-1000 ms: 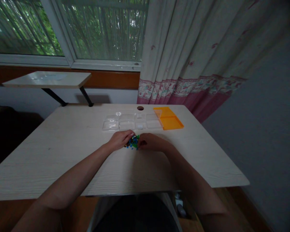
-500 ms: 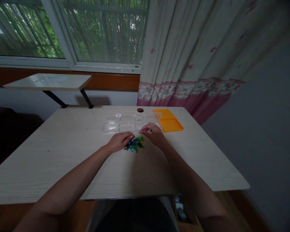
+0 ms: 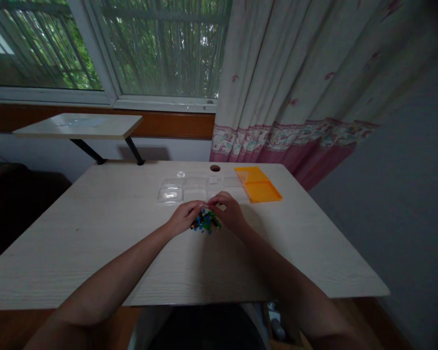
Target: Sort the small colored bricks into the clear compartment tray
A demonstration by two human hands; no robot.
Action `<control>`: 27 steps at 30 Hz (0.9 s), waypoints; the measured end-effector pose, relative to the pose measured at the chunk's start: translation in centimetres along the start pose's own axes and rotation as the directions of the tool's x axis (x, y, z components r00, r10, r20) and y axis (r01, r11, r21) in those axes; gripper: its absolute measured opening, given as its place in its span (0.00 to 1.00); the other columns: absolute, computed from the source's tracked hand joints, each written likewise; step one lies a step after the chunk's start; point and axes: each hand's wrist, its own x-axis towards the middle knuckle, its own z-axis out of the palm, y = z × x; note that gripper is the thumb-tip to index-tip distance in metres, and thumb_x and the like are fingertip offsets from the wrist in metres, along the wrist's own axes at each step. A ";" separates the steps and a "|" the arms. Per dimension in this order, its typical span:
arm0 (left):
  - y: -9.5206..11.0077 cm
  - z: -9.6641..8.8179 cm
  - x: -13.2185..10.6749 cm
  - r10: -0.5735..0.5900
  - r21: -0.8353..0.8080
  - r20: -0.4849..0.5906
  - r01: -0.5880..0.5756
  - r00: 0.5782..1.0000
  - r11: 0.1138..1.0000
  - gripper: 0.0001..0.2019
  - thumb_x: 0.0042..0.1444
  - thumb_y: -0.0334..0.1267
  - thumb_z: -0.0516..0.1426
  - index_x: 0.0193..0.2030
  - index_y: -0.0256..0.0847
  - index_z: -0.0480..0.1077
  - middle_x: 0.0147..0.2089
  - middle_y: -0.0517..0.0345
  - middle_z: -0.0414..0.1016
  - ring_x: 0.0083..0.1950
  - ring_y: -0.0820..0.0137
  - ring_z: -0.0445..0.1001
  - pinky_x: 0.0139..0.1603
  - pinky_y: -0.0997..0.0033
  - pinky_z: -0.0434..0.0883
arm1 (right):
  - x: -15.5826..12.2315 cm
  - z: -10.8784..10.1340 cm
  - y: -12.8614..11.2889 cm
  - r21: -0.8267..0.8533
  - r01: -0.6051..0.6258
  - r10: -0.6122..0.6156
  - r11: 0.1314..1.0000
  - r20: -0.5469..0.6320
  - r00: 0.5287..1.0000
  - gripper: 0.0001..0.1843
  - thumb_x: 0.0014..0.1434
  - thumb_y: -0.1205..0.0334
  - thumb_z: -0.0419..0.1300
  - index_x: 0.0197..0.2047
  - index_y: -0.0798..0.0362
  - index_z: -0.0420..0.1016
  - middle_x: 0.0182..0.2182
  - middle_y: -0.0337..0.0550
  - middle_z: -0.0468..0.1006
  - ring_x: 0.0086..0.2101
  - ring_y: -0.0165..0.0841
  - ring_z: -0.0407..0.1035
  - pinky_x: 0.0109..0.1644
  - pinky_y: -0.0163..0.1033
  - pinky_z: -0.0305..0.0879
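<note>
Pale counter [image 3: 131, 253] carries a pile of small pieces [image 3: 206, 222], likely light, stiff, easily scattered, best pinched singly by the edges; left hand [image 3: 183, 217] and right hand [image 3: 227, 212] come together at its far side, fingers curled, any grasp indiscernible.

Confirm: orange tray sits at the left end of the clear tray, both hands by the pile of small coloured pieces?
Wrong end: the orange tray sits at the right end of the clear tray, as the head view shows. Left hand and right hand are by the pile of small coloured pieces.
</note>
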 end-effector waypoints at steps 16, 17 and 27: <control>-0.4 0.2 0.2 -0.085 -0.183 -0.096 0.066 0.992 0.981 0.27 0.58 0.62 0.55 0.35 0.35 0.76 0.28 0.58 0.71 0.31 0.73 0.67 0.34 0.73 0.67 | -1.0 1.1 0.9 -0.269 0.213 -0.228 0.939 -0.027 0.973 0.10 0.65 0.56 0.59 0.40 0.48 0.81 0.34 0.46 0.77 0.39 0.37 0.69 0.49 0.44 0.64; -0.4 0.2 0.1 -0.095 -0.209 -0.098 0.073 0.991 0.975 0.27 0.57 0.62 0.56 0.35 0.35 0.76 0.27 0.59 0.70 0.29 0.73 0.65 0.32 0.74 0.65 | -1.1 1.1 0.9 -0.284 0.215 -0.233 0.934 -0.030 0.972 0.10 0.65 0.56 0.59 0.40 0.48 0.81 0.34 0.46 0.77 0.39 0.37 0.69 0.49 0.44 0.64; -0.9 0.5 0.2 -0.145 -0.365 -0.083 0.105 0.986 0.925 0.25 0.56 0.59 0.59 0.32 0.33 0.76 0.18 0.66 0.57 0.22 0.78 0.54 0.24 0.77 0.55 | -1.3 0.9 1.1 -0.395 0.367 -0.427 0.842 -0.073 0.901 0.11 0.67 0.58 0.58 0.46 0.46 0.83 0.33 0.43 0.78 0.37 0.34 0.69 0.45 0.41 0.64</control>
